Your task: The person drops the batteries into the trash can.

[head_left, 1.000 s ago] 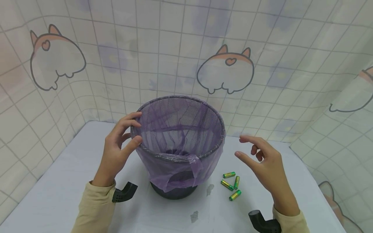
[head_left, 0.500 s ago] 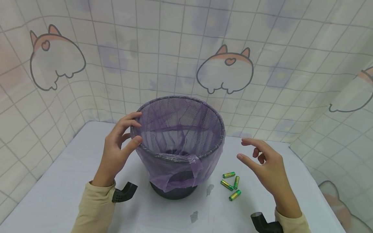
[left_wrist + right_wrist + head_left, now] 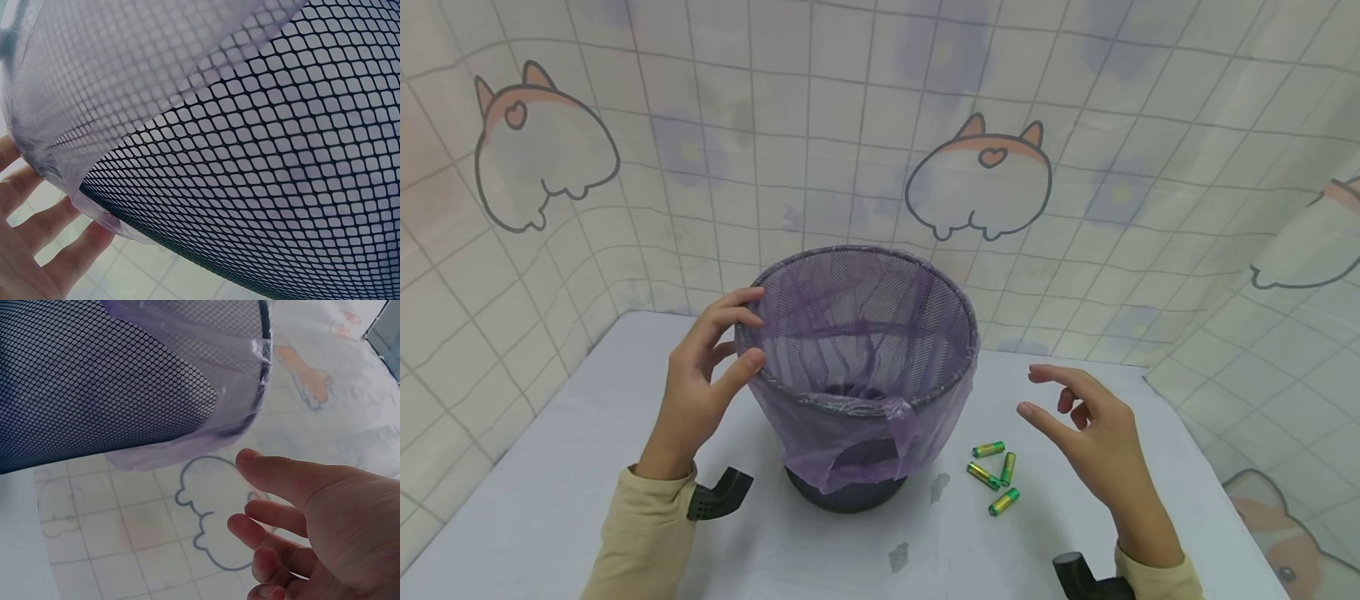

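A black mesh trash can (image 3: 846, 498) stands upright on the white table, lined with a translucent purple trash bag (image 3: 865, 437) folded over its rim. My left hand (image 3: 700, 379) holds the can's left rim, fingertips and thumb over the bagged edge; in the left wrist view its fingers (image 3: 53, 225) meet the bag at the rim. My right hand (image 3: 1093, 442) hovers right of the can, apart from it, holding nothing, thumb and index finger spread. Several green-and-gold batteries (image 3: 982, 476) lie loose on the table between the can and the right hand.
The white table (image 3: 587, 433) is enclosed by a hanging curtain (image 3: 850, 125) with a grid and cartoon animal print. Grey patches (image 3: 898, 557) mark the tabletop in front of the can. A black wrist mount (image 3: 721, 496) juts from the left sleeve.
My right hand has drifted right and slightly toward the front, away from the trash can. The left hand, can and batteries stay where they were.
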`<control>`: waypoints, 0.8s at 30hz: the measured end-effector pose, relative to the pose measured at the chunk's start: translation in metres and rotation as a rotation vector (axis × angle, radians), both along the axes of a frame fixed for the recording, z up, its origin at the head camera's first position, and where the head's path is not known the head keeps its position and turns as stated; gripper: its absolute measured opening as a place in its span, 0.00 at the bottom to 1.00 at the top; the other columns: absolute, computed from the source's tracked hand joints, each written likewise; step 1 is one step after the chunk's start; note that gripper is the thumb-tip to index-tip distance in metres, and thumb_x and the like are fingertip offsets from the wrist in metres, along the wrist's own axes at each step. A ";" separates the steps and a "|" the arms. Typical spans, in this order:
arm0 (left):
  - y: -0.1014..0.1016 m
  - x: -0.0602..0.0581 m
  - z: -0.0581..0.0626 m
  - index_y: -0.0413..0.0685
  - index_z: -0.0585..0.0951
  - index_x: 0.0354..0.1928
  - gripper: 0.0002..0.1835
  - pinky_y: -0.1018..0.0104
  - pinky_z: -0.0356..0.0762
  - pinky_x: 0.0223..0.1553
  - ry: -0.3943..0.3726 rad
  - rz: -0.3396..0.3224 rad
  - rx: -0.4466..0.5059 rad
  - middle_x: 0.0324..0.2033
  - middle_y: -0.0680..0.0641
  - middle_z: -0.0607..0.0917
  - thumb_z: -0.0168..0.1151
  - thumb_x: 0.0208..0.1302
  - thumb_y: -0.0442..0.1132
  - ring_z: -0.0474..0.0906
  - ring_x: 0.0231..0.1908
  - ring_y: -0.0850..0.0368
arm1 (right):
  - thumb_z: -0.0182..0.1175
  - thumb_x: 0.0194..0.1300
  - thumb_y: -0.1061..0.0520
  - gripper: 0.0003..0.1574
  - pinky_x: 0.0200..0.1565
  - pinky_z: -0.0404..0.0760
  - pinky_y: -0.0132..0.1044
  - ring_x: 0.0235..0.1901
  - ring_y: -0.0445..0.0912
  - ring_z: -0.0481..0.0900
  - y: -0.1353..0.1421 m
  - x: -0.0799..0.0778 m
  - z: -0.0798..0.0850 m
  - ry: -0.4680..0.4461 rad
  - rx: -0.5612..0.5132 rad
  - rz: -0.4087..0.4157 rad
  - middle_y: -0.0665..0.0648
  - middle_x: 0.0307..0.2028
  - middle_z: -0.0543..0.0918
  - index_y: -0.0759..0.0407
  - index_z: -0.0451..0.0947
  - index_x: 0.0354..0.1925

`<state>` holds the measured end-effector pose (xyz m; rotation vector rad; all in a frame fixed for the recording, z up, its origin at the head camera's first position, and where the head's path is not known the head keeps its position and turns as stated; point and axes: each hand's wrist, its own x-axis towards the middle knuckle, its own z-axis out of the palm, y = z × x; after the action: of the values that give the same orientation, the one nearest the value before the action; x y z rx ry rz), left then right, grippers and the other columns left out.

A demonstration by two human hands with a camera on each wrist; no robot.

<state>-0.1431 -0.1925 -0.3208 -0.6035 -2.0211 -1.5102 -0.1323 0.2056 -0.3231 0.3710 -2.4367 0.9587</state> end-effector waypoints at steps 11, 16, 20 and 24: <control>0.000 0.001 0.001 0.37 0.74 0.51 0.16 0.71 0.71 0.56 -0.012 0.000 0.002 0.66 0.49 0.72 0.58 0.60 0.29 0.64 0.69 0.54 | 0.72 0.53 0.56 0.25 0.27 0.62 0.29 0.27 0.37 0.62 0.005 0.000 -0.008 -0.024 0.016 -0.017 0.36 0.38 0.78 0.46 0.81 0.51; 0.000 0.000 0.000 0.37 0.74 0.51 0.15 0.71 0.71 0.56 0.008 0.004 -0.013 0.66 0.46 0.72 0.57 0.61 0.29 0.64 0.69 0.54 | 0.72 0.53 0.56 0.25 0.28 0.62 0.28 0.27 0.36 0.62 0.010 0.001 -0.013 -0.029 0.014 -0.019 0.34 0.39 0.78 0.45 0.81 0.50; 0.000 0.000 0.000 0.37 0.74 0.51 0.15 0.71 0.71 0.56 0.004 0.000 -0.008 0.66 0.46 0.72 0.57 0.61 0.29 0.64 0.69 0.54 | 0.72 0.53 0.56 0.25 0.28 0.63 0.28 0.26 0.36 0.63 0.014 0.002 -0.017 -0.041 0.021 -0.032 0.32 0.39 0.77 0.44 0.81 0.51; 0.000 0.001 0.001 0.37 0.74 0.51 0.15 0.71 0.71 0.55 0.002 0.000 -0.007 0.66 0.46 0.72 0.57 0.61 0.29 0.64 0.69 0.54 | 0.72 0.53 0.54 0.25 0.29 0.63 0.28 0.27 0.37 0.63 0.017 0.004 -0.021 -0.057 0.033 -0.054 0.33 0.39 0.77 0.45 0.80 0.51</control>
<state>-0.1425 -0.1922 -0.3202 -0.6076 -2.0258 -1.5029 -0.1285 0.2223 -0.3437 0.2916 -2.5035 0.9193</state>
